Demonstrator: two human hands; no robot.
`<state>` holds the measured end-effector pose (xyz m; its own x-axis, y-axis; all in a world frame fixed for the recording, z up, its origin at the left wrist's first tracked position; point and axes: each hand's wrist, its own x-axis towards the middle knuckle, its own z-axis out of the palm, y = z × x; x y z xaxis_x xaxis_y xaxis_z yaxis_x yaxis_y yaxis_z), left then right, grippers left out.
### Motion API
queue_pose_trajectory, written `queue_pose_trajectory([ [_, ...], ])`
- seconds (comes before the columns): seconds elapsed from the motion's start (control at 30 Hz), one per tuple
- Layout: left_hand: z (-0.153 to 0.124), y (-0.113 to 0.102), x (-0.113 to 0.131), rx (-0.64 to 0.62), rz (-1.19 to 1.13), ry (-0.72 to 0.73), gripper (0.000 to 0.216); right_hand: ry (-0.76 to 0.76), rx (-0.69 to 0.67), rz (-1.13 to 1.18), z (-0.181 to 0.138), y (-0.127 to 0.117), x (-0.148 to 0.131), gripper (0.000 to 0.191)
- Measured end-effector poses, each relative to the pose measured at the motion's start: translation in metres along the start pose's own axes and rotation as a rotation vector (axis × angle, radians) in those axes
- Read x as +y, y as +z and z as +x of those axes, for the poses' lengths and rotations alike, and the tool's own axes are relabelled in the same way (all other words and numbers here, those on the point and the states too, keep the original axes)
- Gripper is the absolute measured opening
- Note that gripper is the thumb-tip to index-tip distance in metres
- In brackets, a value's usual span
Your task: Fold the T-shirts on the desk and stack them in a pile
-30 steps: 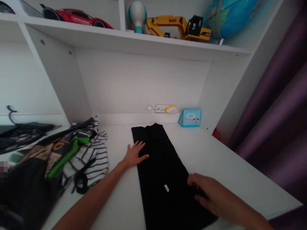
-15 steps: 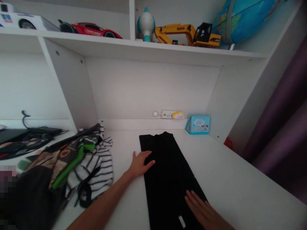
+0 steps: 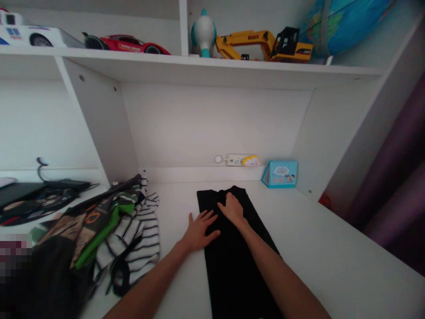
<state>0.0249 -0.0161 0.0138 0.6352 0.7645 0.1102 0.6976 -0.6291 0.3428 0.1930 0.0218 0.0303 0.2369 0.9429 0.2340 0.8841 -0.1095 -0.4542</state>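
A long black garment is lying folded into a narrow strip on the white desk, running from the far middle of the desk toward the person, its near end passing out of view at the bottom edge. The left hand is resting flat on the strip's left edge, fingers spread and pointing toward one o'clock, the palm partly on the cloth and partly on the bare desk. The right hand is lying on the cloth just beyond it, at about one o'clock from the left hand, near the strip's far end; its fingers are curled down against the fabric, and whether they are pinching a fold or only pressing cannot be told. The two hands are almost touching, and the right forearm is crossing over the length of the garment.

At nine o'clock from the hands, a heap of clothes is sitting on the desk, with a black-and-white striped piece lying nearest the garment and apart from it. At one o'clock, against the back wall, a small blue box is standing, and a white power strip is sitting at twelve o'clock. On the shelf above, a red toy car and a yellow toy excavator are standing, with a globe at the far right.
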Motion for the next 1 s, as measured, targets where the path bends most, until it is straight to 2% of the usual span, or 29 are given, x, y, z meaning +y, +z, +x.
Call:
queue_pose_trajectory([
  [0.07, 0.000, 0.000, 0.000, -0.011, 0.010, 0.004, 0.060, 0.035, 0.031, -0.001, 0.003, 0.007, 0.007, 0.025],
  [0.13, 0.000, 0.000, 0.001, -0.011, 0.011, 0.010, 0.060, 0.052, 0.063, 0.014, 0.007, 0.004, 0.018, 0.019],
  [0.27, 0.000, 0.000, 0.001, -0.004, -0.006, 0.010, 0.060, 0.069, 0.145, 0.057, 0.021, -0.017, 0.038, 0.023],
  [0.37, 0.000, 0.000, 0.001, -0.001, -0.018, 0.003, 0.060, 0.024, 0.150, 0.077, 0.025, -0.024, 0.037, 0.025],
  [0.6, -0.001, -0.001, 0.001, 0.005, -0.038, 0.009, 0.060, -0.213, -0.048, 0.081, 0.015, -0.012, 0.014, 0.031],
  [0.77, -0.001, -0.001, 0.000, 0.005, -0.043, 0.012, 0.061, -0.124, -0.026, -0.007, 0.040, -0.011, 0.035, 0.035],
  [1.0, 0.001, 0.003, -0.003, 0.014, -0.033, 0.023, 0.062, -0.080, -0.263, -0.142, 0.041, 0.028, 0.048, 0.060],
])
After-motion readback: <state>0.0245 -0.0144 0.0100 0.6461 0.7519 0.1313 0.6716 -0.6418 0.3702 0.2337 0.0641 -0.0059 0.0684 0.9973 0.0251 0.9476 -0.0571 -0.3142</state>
